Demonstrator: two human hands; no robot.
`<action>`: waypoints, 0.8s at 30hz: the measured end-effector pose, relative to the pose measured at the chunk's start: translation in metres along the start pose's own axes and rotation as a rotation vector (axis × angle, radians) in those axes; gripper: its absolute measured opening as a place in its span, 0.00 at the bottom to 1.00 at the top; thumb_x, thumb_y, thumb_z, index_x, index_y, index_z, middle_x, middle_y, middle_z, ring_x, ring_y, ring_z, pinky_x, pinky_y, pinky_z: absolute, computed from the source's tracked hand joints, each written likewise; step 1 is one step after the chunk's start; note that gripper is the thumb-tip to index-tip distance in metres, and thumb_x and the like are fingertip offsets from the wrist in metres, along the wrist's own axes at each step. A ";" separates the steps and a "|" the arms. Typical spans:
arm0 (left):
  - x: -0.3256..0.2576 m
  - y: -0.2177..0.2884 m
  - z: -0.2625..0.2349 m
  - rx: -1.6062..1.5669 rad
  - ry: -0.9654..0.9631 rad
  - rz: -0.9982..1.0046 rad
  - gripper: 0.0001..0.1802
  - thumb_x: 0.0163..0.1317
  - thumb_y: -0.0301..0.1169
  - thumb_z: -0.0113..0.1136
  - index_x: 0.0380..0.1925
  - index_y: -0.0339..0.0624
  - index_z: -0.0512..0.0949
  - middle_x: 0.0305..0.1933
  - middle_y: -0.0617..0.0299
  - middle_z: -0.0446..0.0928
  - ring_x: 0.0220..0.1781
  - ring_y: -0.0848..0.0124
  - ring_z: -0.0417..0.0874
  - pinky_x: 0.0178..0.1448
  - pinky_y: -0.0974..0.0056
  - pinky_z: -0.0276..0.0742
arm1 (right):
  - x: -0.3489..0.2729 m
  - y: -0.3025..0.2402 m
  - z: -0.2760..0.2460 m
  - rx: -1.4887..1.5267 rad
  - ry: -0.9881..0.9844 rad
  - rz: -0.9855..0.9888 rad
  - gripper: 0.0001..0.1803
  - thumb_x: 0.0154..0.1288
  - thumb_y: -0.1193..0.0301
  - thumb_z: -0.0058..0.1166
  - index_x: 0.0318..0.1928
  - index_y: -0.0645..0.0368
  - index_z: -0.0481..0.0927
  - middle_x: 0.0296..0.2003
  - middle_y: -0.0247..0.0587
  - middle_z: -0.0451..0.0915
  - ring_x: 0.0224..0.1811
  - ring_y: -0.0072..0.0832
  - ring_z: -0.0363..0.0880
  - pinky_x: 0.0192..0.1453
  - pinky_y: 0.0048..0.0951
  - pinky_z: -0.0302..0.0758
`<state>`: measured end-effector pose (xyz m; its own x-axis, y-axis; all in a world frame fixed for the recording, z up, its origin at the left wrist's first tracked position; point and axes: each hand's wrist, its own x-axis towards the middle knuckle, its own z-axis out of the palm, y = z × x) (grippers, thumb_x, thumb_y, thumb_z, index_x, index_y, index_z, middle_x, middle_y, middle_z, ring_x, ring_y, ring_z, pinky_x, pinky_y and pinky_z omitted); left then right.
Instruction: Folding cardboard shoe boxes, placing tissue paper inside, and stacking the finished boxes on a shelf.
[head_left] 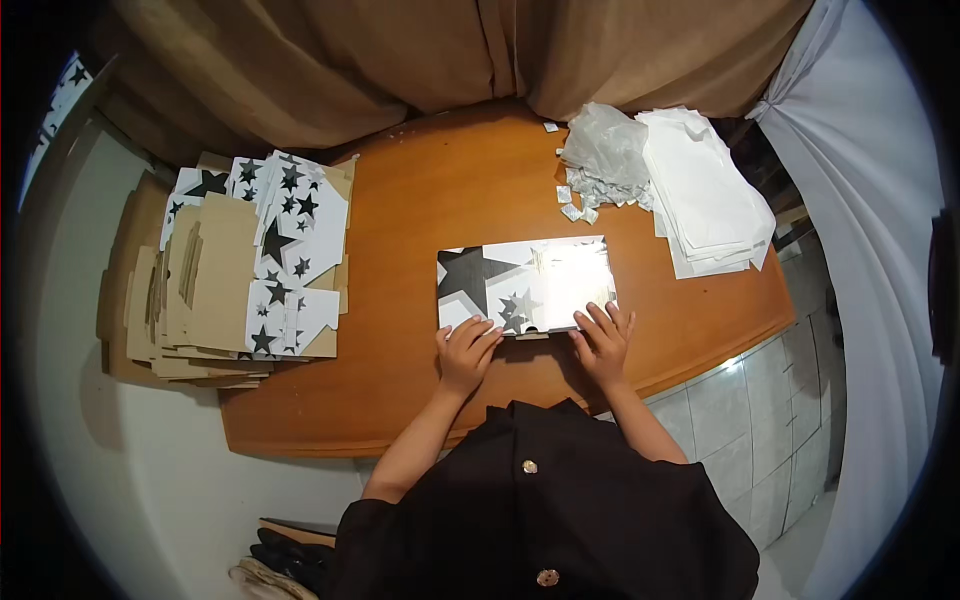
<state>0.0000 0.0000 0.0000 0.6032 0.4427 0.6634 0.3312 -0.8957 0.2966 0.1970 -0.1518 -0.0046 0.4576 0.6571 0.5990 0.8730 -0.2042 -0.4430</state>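
A closed cardboard box point(525, 285), white with black and grey stars, lies flat on the wooden table in front of me. My left hand point(468, 352) is at its near left corner, fingers bent over the edge of the lid. At the near right corner, my right hand point(604, 345) has its fingers on top and the thumb by the front side. Between the hands a small brown cardboard flap shows at the box's front edge. Glare whitens the right part of the lid.
Stacked flat star-printed cardboard blanks point(220, 270) cover the table's left end. At the far right lie a pile of white paper sheets point(708, 190) and a clear plastic bag point(605, 145) with several small white packets point(571, 212) beside it. Brown curtains point(430, 60) hang along the far edge.
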 end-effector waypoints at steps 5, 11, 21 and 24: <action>0.000 -0.004 0.003 0.013 0.026 -0.028 0.08 0.50 0.32 0.66 0.32 0.54 0.81 0.41 0.71 0.79 0.50 0.71 0.77 0.56 0.60 0.53 | 0.007 -0.023 0.003 0.098 -0.006 0.113 0.10 0.51 0.67 0.62 0.37 0.44 0.84 0.43 0.26 0.78 0.56 0.32 0.68 0.69 0.57 0.32; 0.002 0.001 0.008 0.037 0.025 -0.017 0.07 0.52 0.34 0.65 0.33 0.56 0.80 0.41 0.72 0.78 0.50 0.74 0.77 0.61 0.60 0.48 | 0.006 -0.037 0.008 0.108 0.059 -0.080 0.10 0.46 0.69 0.64 0.33 0.46 0.83 0.36 0.26 0.77 0.47 0.28 0.72 0.63 0.50 0.43; -0.003 0.001 0.008 0.071 0.019 -0.015 0.08 0.53 0.35 0.64 0.34 0.56 0.80 0.42 0.71 0.77 0.52 0.73 0.76 0.61 0.59 0.47 | 0.008 -0.038 0.012 0.052 0.023 -0.188 0.10 0.46 0.65 0.65 0.34 0.42 0.83 0.36 0.20 0.76 0.45 0.24 0.71 0.58 0.46 0.44; -0.003 0.002 0.008 0.076 0.015 -0.017 0.08 0.53 0.35 0.63 0.35 0.56 0.80 0.43 0.71 0.77 0.52 0.73 0.75 0.62 0.59 0.47 | 0.005 -0.032 0.016 -0.012 0.057 -0.256 0.11 0.46 0.64 0.64 0.35 0.40 0.82 0.36 0.19 0.76 0.44 0.22 0.70 0.58 0.45 0.43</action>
<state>0.0043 -0.0028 -0.0067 0.5864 0.4564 0.6692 0.3954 -0.8823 0.2553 0.1690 -0.1303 0.0018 0.2300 0.6464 0.7275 0.9633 -0.0451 -0.2645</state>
